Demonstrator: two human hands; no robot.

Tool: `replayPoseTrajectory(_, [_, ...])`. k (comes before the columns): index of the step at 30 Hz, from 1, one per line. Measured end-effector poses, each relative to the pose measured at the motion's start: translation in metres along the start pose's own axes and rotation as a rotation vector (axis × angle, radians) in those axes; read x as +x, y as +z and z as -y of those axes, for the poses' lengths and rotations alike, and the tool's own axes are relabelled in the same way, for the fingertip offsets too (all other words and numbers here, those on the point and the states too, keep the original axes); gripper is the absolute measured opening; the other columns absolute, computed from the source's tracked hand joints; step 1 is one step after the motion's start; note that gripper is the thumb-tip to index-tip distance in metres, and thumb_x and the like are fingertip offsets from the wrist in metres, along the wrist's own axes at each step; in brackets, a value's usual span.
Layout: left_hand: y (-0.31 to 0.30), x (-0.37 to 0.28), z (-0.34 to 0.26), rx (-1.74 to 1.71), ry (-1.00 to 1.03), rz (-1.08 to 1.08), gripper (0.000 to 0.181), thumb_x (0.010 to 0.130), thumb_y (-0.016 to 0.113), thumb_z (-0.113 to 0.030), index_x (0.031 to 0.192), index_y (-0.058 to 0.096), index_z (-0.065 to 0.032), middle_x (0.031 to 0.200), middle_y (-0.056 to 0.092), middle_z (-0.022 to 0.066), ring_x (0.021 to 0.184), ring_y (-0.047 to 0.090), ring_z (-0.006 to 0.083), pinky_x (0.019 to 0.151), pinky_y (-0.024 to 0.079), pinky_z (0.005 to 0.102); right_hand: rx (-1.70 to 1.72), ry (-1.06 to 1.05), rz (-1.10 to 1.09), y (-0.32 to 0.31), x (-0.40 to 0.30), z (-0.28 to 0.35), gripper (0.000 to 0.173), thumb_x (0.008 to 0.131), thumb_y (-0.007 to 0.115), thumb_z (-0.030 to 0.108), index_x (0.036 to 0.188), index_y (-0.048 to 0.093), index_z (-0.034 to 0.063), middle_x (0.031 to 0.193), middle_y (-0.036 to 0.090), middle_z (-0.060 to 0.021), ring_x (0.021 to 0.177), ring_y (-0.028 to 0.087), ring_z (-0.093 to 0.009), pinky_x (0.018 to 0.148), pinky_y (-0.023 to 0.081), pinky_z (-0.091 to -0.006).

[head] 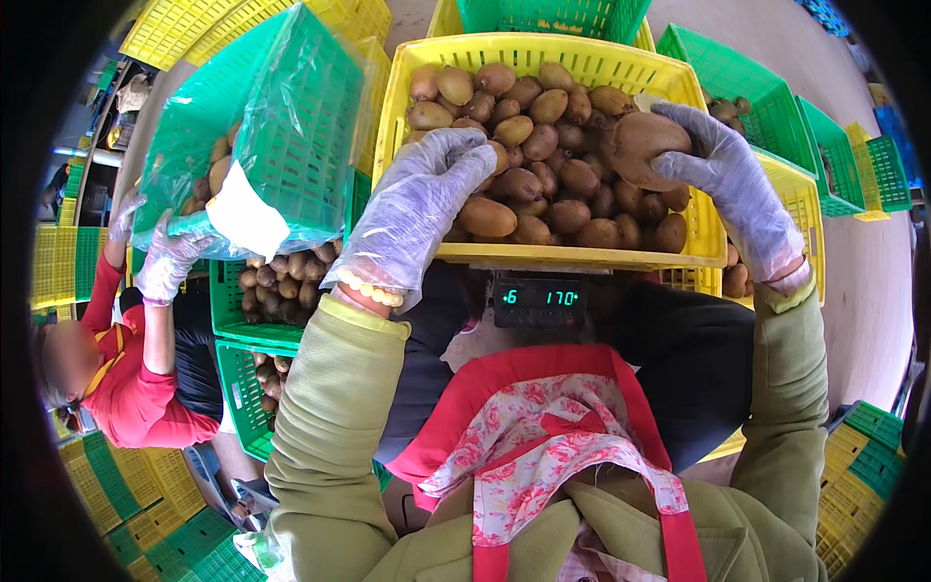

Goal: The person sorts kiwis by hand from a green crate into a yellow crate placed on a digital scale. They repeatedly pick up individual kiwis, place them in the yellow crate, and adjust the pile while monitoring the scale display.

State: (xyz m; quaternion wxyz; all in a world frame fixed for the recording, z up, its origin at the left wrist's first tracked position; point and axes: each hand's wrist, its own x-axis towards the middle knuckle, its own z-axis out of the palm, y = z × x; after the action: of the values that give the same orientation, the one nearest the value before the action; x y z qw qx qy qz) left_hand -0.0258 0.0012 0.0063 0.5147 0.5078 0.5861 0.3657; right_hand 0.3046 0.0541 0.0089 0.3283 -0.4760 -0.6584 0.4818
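A yellow plastic crate (582,256) full of brown kiwifruit (580,177) stands before me. My right hand (727,174), in a thin translucent glove, grips one large kiwifruit (647,149) above the crate's right side. The fruit sits between the thumb and the fingers. At the left side of the crate is my left hand (422,200), gloved too, its fingers curled toward the thumb over the fruit. A kiwifruit (500,157) shows right beside its thumb; whether the hand holds it is hidden. Below the crate's near edge a digital scale display (540,300) is lit with green digits.
To the left, a co-worker's gloved hands (171,254) hold a tilted green crate (305,124) with a clear plastic liner and kiwifruit inside. Green crates of kiwifruit (287,287) stand beneath it. More green crates (742,94) and a yellow crate (789,211) stand to the right.
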Motion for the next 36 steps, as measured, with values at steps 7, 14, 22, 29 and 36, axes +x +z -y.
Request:
replayPoseTrajectory(7, [0.003, 0.009, 0.007, -0.043, -0.036, 0.013, 0.034, 0.101, 0.074, -0.022, 0.128, 0.071, -0.0016, 0.115, 0.071, 0.0029, 0.104, 0.064, 0.0091, 0.092, 0.053, 0.0243, -0.067, -0.011, -0.003, -0.002, 0.0, 0.006, 0.061, 0.087, 0.082, 0.013, 0.143, 0.063, -0.0005, 0.125, 0.072, -0.008, 0.114, 0.067, -0.013, 0.101, 0.054, -0.0286])
replayPoseTrajectory(14, [0.003, 0.008, 0.008, -0.019, -0.032, -0.011, 0.034, 0.101, 0.074, -0.02, 0.128, 0.07, -0.0004, 0.117, 0.071, 0.0045, 0.108, 0.063, 0.0094, 0.095, 0.052, 0.025, -0.14, -0.028, -0.026, -0.015, 0.0, -0.005, 0.061, 0.086, 0.083, 0.018, 0.141, 0.064, -0.0012, 0.118, 0.074, -0.0068, 0.107, 0.068, -0.013, 0.097, 0.055, -0.0282])
replayPoseTrajectory(22, [0.001, 0.004, 0.013, -0.026, 0.003, -0.007, 0.037, 0.101, 0.073, -0.022, 0.13, 0.069, 0.0009, 0.119, 0.071, 0.0055, 0.109, 0.064, 0.0112, 0.097, 0.052, 0.0272, -0.192, -0.045, -0.05, -0.02, -0.005, -0.009, 0.059, 0.085, 0.083, 0.018, 0.14, 0.066, 0.0017, 0.117, 0.074, -0.0073, 0.107, 0.068, -0.014, 0.097, 0.055, -0.0282])
replayPoseTrajectory(29, [0.002, 0.0, 0.018, 0.028, 0.013, -0.004, 0.037, 0.102, 0.072, -0.019, 0.132, 0.068, 0.0014, 0.118, 0.071, 0.0046, 0.108, 0.064, 0.0102, 0.097, 0.052, 0.0259, -0.251, -0.073, -0.042, -0.022, -0.014, -0.01, 0.058, 0.086, 0.083, 0.017, 0.14, 0.067, 0.0047, 0.117, 0.075, -0.0075, 0.108, 0.068, -0.014, 0.098, 0.055, -0.0287])
replayPoseTrajectory(36, [0.002, 0.003, 0.024, 0.081, 0.008, -0.002, 0.035, 0.102, 0.072, -0.018, 0.131, 0.067, 0.0016, 0.117, 0.07, 0.0038, 0.106, 0.064, 0.0096, 0.095, 0.052, 0.0249, -0.25, -0.058, -0.049, -0.026, -0.017, -0.01, 0.058, 0.085, 0.083, 0.016, 0.14, 0.067, 0.0045, 0.117, 0.074, -0.0073, 0.108, 0.068, -0.014, 0.098, 0.055, -0.0288])
